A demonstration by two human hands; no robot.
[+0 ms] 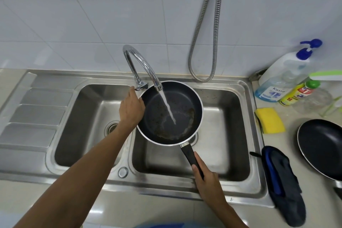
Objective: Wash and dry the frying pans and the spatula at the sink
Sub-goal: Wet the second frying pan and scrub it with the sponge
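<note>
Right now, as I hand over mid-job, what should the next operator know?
Left hand at the chrome tap lever, water running.
Right hand grips the black handle of the dark non-stick frying pan, held over the right basin; brown residue inside.
Second dark frying pan, yellow sponge, dark blue cloth on the right counter.
Spatula not clearly seen.
Done: rinse begun. Left: scrubbing, drying, everything else.

Left arm stretched forward, bare; left hand (131,107) palm down, fingers extended, tips at tap lever (141,86). Right forearm angles in from lower right; right hand (207,181) grips frying pan (153,114) handle, one finger along it.
</note>
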